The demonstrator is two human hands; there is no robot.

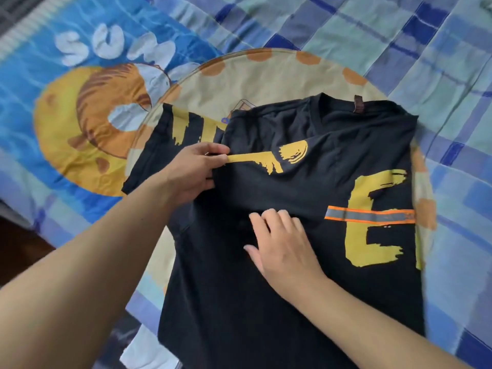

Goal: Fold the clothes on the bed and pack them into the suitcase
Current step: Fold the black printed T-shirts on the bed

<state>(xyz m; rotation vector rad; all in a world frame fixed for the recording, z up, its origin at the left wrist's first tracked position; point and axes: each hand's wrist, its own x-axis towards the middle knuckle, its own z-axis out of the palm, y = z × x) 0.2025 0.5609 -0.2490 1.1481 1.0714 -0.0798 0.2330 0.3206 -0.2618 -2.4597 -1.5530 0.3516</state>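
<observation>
T-shirt [279,198] on round cushion [266,75] | checked bedsheet [399,35] | cartoon blanket [80,89]

A bed [399,35] fills the view, spread with a blue and green checked sheet [439,62]. A blue cartoon-print blanket [40,102] lies at the left. Dark floor [16,249] shows at the lower left.

Left hand [193,173] pinches a fold of the black shirt [266,302]. Right hand [279,243] lies flat on the shirt, fingers extended, just below the left hand.

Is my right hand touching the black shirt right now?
Touching. The head view shows the right hand lying flat with straight fingers on the black shirt, no gap visible.
</observation>
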